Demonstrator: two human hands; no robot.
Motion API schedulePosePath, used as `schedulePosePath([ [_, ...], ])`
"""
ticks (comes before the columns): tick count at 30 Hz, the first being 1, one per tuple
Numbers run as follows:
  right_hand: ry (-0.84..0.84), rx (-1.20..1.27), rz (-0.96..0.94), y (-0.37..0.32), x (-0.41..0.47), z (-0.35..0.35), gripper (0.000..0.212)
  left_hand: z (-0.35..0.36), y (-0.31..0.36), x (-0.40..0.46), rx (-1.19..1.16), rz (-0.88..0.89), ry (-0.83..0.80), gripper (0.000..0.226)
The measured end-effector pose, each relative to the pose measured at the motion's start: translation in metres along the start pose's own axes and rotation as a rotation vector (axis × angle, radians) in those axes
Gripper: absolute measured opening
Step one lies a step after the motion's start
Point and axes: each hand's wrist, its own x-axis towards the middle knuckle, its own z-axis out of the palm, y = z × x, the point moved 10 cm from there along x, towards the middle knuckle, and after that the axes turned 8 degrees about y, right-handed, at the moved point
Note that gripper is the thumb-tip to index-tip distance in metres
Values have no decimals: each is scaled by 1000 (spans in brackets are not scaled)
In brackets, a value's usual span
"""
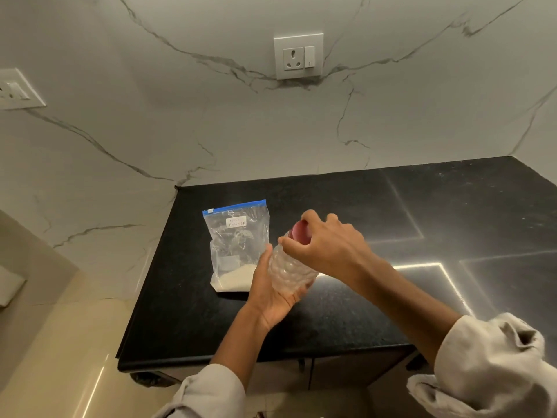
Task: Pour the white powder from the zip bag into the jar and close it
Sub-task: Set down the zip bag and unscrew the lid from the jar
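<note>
A clear zip bag [236, 245] with a blue seal strip and a small white label stands upright on the black counter [376, 206], white powder settled in its bottom. Just to its right, my left hand [271, 288] grips a clear, bumpy plastic jar [287, 271] from below and behind, holding it tilted above the counter. My right hand [327, 244] comes over the top, its fingers curled round the jar's red lid [300, 232]. The jar looks empty.
The counter sits in a corner of white marble walls. A socket plate [298, 55] is on the back wall and another switch plate [18, 89] on the left wall. The counter's front edge runs near my forearms, with cabinet doors below.
</note>
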Motion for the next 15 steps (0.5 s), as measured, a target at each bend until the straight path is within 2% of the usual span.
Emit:
schedulePosePath([
  [4,-214,-19,-349,-34,-11,6,69,2,-8,-3,36,-139,-66,70],
  [6,-298,-24,-435,-43,-16,11,70,-2,-12,1,76,-195,-113,75],
  [8,-357,-44,-391,-38,-16,14,74,-5,-16,2,100,-252,-167,75],
  [12,-514,-22,-36,-7,-13,12,100,-3,-14,5,-9,-267,-254,74],
  [13,-514,-6,-31,-10,-11,9,97,-1,-10,6,-14,-253,-261,74],
  [15,-478,-38,-144,-30,-10,4,84,1,-8,8,-17,-243,-273,74],
])
